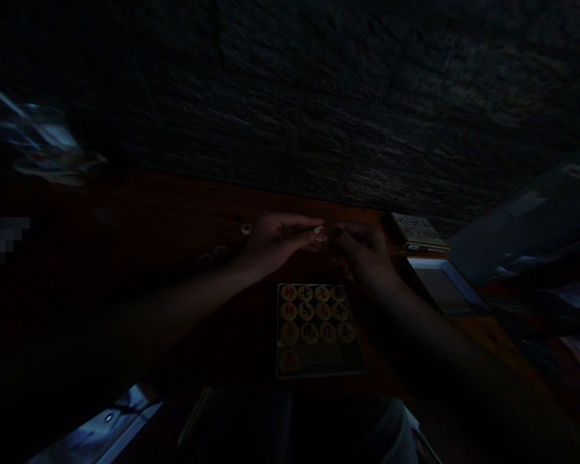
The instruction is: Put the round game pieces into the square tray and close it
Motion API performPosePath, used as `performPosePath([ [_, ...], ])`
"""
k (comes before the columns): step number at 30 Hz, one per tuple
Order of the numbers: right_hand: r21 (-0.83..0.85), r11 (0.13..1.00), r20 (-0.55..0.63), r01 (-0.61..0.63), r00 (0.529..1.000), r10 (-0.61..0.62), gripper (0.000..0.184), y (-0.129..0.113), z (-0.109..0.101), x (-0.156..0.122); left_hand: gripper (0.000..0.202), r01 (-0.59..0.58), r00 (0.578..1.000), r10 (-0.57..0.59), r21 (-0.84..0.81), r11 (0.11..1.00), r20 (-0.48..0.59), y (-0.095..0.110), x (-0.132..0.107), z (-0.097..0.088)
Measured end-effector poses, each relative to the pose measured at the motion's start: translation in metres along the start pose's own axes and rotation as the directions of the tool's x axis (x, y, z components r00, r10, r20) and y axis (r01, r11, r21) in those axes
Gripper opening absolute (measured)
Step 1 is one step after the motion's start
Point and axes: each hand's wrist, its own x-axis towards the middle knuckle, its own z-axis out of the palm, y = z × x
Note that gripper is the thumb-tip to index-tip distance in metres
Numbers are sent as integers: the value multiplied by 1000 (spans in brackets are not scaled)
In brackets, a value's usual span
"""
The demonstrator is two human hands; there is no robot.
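My left hand (283,240) pinches a round Chinese chess piece (319,233) between thumb and fingers, its marked face showing. Close to its right, my right hand (367,251) is closed with fingertips pressed together; what they hold, if anything, is lost in the dark. Below both hands lies a shallow square box (328,356) with rows of Chinese chess pieces, marked in red and in black. A lone red-marked piece (289,361) sits in its nearest row, at the left.
Several loose pieces, one of them a pale disc (246,229), lie on the dark wooden table (174,212) to the left. At the right are a printed box (419,231) and an open tray (442,287). A stone-textured wall (290,96) rises behind.
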Motion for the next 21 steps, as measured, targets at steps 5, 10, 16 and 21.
performPosePath([
  [5,-9,1000,-9,-6,1000,6,39,-1,-1,0,31,18,1000,-18,-23,1000,-5,1,0,0],
  [10,17,1000,24,21,999,-21,35,1,-2,0,27,3,1000,-3,1,1000,3,1,-1,-1],
  [16,23,999,32,40,999,-40,34,10,-4,2,34,-32,999,31,30,999,43,-1,-1,-2],
  [21,26,999,32,29,999,-29,33,6,-3,1,33,-40,999,40,10,999,30,-1,-1,-1],
])
